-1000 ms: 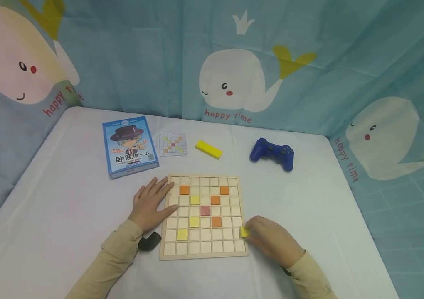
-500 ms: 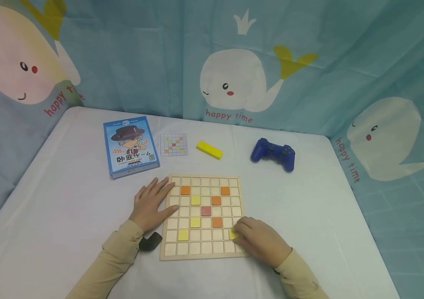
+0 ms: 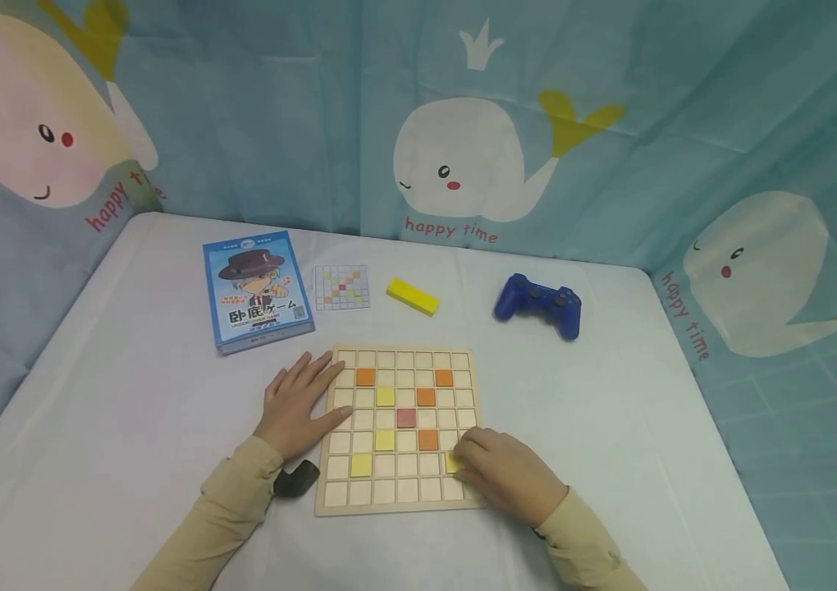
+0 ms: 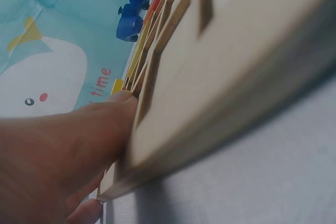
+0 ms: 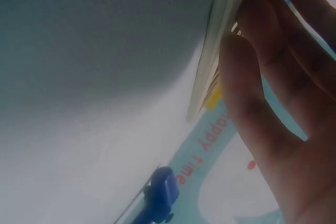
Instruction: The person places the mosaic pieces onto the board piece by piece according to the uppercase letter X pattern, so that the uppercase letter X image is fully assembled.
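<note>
A wooden grid board (image 3: 384, 492) lies on the white table, with orange tiles (image 3: 427, 397), yellow tiles (image 3: 362, 465) and one red tile (image 3: 406, 419) set in its cells. My left hand (image 3: 299, 410) rests on the board's left edge, fingers spread and thumb over the rim; the left wrist view shows that thumb (image 4: 113, 114) on the frame. Over the lower right cells, my right hand (image 3: 510, 476) pinches a yellow tile (image 3: 453, 462) in the second row from the bottom. The hand partly covers this tile and the cells beside it.
Behind the board lie a blue game box (image 3: 259, 291), a small pattern card (image 3: 342, 287), a yellow bar (image 3: 413, 296) and a blue game controller (image 3: 537, 305). A dark curved object (image 3: 296, 478) sits by the left wrist. A whale-print curtain (image 3: 300, 123) surrounds the table.
My right hand has carried the yellow tile left from the board's right rim to a cell inside it, slowing over the last half second. The left hand has stayed put.
</note>
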Available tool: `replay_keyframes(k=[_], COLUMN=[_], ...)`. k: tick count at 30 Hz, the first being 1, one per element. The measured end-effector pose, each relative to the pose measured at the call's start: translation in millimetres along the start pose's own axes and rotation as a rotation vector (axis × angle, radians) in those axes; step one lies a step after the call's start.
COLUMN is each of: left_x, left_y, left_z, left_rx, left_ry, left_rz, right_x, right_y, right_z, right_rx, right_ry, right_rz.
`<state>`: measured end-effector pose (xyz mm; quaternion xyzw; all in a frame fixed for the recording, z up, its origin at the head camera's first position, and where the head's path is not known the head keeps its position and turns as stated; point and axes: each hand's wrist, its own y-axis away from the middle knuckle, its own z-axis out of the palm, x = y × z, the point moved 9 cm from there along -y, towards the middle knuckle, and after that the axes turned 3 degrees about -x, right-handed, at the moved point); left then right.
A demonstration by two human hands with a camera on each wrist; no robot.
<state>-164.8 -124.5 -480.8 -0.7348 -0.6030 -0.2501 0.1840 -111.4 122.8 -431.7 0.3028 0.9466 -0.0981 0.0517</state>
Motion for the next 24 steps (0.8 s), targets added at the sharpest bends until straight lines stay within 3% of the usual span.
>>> replay_keyframes(k=[24], left_x=[-1.9], left_y=[-0.5], left_z=[0.9], left_rx=[0.003], left_ry=[0.004], left_rz=[-0.006], right_x=[0.5], right_y=[-6.2], right_z=[1.0], right_rx=[-0.011], right_ry=[-0.035], right_rz=[0.006])
